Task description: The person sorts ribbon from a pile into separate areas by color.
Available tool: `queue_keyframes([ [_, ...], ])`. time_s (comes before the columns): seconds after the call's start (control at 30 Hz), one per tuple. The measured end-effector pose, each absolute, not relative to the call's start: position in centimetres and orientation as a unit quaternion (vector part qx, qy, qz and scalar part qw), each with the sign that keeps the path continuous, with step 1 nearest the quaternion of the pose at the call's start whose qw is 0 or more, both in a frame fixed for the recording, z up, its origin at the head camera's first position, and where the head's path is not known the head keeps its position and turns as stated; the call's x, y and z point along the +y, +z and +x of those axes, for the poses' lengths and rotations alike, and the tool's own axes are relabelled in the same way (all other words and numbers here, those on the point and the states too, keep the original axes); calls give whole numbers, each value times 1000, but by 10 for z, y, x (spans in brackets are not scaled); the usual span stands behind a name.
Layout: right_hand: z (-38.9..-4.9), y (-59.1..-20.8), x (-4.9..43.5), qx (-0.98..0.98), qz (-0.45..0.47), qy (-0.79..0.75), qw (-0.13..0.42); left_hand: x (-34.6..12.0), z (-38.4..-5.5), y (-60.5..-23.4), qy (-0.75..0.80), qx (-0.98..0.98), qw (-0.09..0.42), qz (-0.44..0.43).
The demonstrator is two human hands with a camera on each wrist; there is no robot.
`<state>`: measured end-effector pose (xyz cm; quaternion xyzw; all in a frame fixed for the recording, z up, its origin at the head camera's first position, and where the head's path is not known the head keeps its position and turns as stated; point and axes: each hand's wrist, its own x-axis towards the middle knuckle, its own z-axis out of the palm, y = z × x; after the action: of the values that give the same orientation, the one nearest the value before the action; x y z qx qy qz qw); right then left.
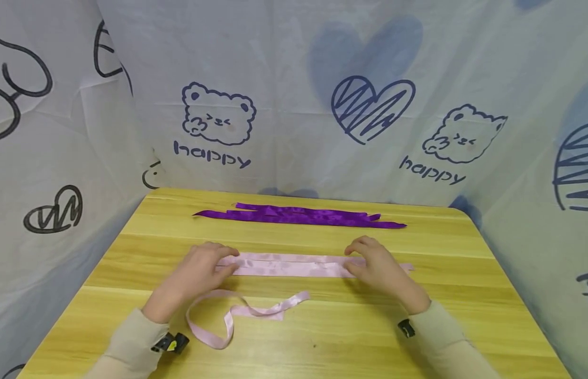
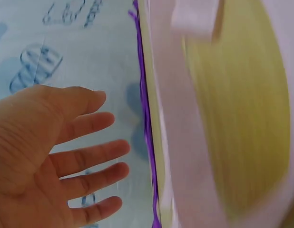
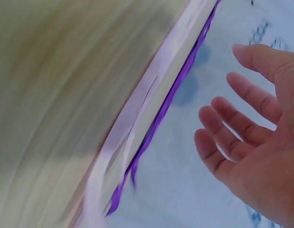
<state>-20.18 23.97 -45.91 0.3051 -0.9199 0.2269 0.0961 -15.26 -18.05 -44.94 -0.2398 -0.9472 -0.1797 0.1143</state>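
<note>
Flat pink satin ribbons lie side by side across the middle of the table. Over their left end is my left hand, thumb and fingers apart. My right hand is over the right part in a similar pose, and a short ribbon end shows beyond it. The left wrist view shows the left hand with its fingers spread and nothing between them. In the right wrist view, the fingers of the right hand are relaxed and hold nothing. Nearer me lies a loose, curling pink ribbon.
Several purple ribbons are laid in a row near the back of the wooden table. Behind and beside the table hangs a white cloth printed with bears and hearts.
</note>
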Motion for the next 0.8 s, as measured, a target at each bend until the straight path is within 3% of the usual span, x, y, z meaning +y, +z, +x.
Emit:
queue_keyframes([
  [0.5,-178,-456,164,-870,454,186,41,-117,-140,-461,-156,-922,69,-346],
  [0.8,-169,-465,145,-859,486,158,-25,-106,-138,-466,-196,-921,-31,-335],
])
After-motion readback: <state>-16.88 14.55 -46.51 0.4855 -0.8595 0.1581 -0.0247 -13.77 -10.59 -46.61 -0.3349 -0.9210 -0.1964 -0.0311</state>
